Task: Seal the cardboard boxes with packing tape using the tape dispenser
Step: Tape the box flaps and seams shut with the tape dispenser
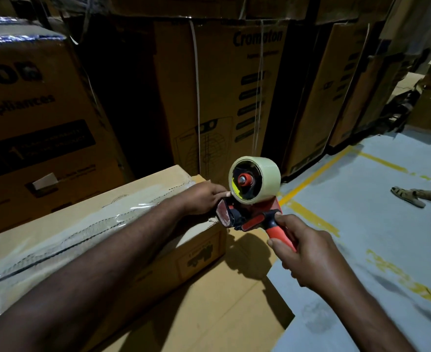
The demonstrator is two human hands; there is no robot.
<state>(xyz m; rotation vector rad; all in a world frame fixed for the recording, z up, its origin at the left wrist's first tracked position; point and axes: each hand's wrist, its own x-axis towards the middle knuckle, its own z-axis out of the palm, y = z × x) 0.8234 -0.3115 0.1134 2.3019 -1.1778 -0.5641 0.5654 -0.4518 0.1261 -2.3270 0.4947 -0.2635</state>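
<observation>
A brown cardboard box (138, 240) lies in front of me, a strip of clear packing tape (87, 224) running along its top seam. My left hand (204, 199) rests flat on the box's far right end, fingers straight and touching the tape at the corner. Just past that corner is the red and black tape dispenser (250, 214), carrying a roll of clear tape (255, 180). My right hand (308, 257) grips its red handle. The dispenser's mouth sits against the box's end edge, by my left fingertips.
Tall printed cartons (219, 97) are stacked behind and to the left (31, 118). A flat cardboard sheet (217, 308) lies under the box. Grey floor with yellow lines (318, 171) spreads right, where another person's sandalled foot (410, 195) stands.
</observation>
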